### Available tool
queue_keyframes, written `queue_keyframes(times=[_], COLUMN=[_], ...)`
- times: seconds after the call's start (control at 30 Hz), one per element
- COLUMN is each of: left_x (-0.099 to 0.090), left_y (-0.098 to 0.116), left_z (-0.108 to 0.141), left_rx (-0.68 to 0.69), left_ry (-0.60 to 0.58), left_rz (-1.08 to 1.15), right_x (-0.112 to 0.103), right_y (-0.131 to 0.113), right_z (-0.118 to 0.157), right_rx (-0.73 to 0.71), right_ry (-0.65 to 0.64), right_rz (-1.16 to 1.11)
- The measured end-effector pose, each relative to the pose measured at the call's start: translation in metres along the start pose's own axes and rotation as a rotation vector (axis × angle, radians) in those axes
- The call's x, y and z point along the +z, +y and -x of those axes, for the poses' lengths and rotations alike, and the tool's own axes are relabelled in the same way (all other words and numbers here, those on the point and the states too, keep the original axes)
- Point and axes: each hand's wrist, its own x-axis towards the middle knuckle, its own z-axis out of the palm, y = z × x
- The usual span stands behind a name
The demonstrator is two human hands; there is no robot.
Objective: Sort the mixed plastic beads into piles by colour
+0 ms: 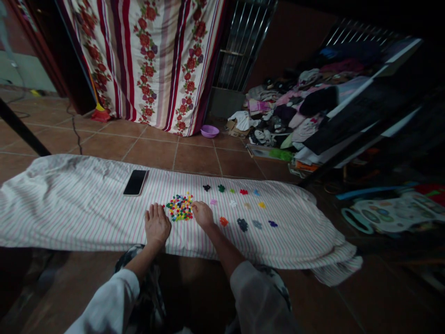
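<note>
A heap of mixed-colour small beads [180, 207] lies on the striped cloth [86, 204] in front of me. To its left, my left hand [157, 226] rests flat with fingers stretched out, holding nothing. My right hand [202, 213] is at the heap's right edge, its fingers pinched together; whatever is between them is too small to make out. Right of that hand, little single-colour piles spread in rows, among them black [206, 188], dark green [221, 188], red [244, 191], yellow [262, 205], orange [223, 221] and dark grey [242, 225].
A phone [135, 183] lies on the cloth's far left part. Beyond, on the tiled floor, are a purple basin [210, 131] and a red dustpan [100, 113] by a flowered curtain [149, 60]. Heaped clothes [278, 109] fill the right back.
</note>
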Motion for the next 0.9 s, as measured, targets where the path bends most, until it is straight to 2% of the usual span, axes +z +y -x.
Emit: queue_keyframes(times=[0.17,0.5,0.7,0.9], left_x=[0.001,-0.002,-0.002,-0.005], left_y=[0.0,0.002,0.002,0.004], left_z=[0.0,0.0,0.0,-0.001], left_rx=[0.016,0.022,-0.006,0.027], left_ry=[0.038,0.025,-0.033,0.018], left_rz=[0.022,-0.026,-0.011,-0.053], right_x=[0.0,-0.005,-0.006,-0.005], right_y=[0.001,-0.007,-0.012,-0.005], right_z=[-0.002,-0.004,-0.006,-0.008], right_rx=[-0.042,-0.07,-0.086,-0.082], right_ry=[-0.029,-0.056,-0.067,-0.092], right_rz=[0.039,0.171,0.15,0.107])
